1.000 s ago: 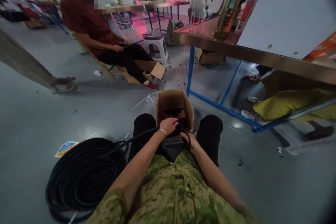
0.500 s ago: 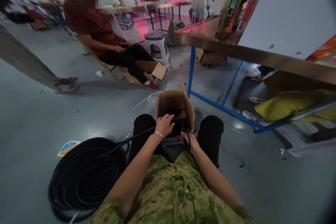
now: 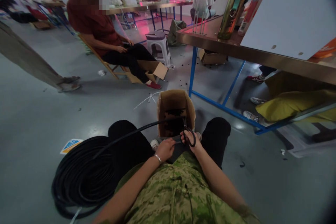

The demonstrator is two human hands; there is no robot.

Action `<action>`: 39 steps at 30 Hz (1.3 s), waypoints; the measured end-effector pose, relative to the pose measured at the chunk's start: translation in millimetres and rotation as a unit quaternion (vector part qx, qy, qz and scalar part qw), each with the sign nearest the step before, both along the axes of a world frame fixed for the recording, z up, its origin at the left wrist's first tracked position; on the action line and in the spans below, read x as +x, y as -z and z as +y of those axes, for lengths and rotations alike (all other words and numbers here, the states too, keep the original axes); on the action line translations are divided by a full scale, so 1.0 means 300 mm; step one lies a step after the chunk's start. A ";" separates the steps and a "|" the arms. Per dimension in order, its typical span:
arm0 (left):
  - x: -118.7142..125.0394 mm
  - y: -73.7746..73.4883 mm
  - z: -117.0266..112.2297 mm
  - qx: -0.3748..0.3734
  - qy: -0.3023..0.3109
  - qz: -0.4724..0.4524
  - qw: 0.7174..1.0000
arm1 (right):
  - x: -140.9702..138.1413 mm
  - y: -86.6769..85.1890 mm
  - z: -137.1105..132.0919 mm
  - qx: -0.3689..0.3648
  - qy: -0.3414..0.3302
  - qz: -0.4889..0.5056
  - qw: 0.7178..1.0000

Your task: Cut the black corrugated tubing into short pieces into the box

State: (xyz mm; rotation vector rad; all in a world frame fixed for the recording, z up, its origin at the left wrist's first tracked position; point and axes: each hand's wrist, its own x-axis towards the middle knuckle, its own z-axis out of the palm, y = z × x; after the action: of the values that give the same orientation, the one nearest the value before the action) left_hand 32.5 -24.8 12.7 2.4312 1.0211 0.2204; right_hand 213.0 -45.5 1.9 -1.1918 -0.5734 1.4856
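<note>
My right hand [image 3: 191,140] grips black-handled scissors [image 3: 193,139], their blades pointing up over the open cardboard box [image 3: 163,101] between my knees. A black hose [image 3: 136,131] arches from the coil [image 3: 76,178] at my left, across my left leg, to the scissor blades. Short dark pieces [image 3: 174,112] lie inside the box. My left hand [image 3: 166,149], with a bracelet at the wrist, is low at the box's near side, away from the hose. Its fingers are curled together; what they pinch, if anything, I cannot make out.
A blue-legged table [image 3: 210,38] stands ahead right, holding a bottle [image 3: 228,14] and a white panel [image 3: 286,10]. A seated co-worker [image 3: 97,28] is ahead left beside another cardboard box [image 3: 160,71]. A stool [image 3: 159,47] is behind. Someone's leg [image 3: 31,56] shows at far left.
My left hand has left the hose over the box and moved down toward my lap. The hose now arches higher, my left knee has swung outward, and the scissors show more fully.
</note>
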 end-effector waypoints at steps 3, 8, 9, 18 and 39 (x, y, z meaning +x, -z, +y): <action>-0.034 0.050 0.020 -0.071 -0.099 -0.044 0.992 | -0.005 -0.049 -0.024 0.052 -0.039 0.046 0.997; -0.064 0.086 0.014 -0.114 -0.159 -0.095 0.976 | -0.024 -0.106 -0.067 0.051 -0.058 0.039 0.996; -0.062 0.087 0.010 -0.122 -0.161 -0.101 0.974 | -0.032 -0.113 -0.075 0.045 -0.057 0.033 0.997; -0.053 0.099 0.007 -0.141 -0.222 -0.241 0.934 | -0.079 -0.115 -0.109 -0.010 -0.031 -0.026 0.999; -0.037 -0.148 -0.048 -0.215 0.096 -0.045 0.971 | -0.071 0.060 -0.091 -0.041 -0.020 -0.099 0.994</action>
State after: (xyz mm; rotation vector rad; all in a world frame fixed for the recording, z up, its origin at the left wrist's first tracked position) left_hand 21.3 -39.3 57.1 2.0834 0.7001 0.0350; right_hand 191.8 -72.9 -16.1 -1.4085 -0.6788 1.4451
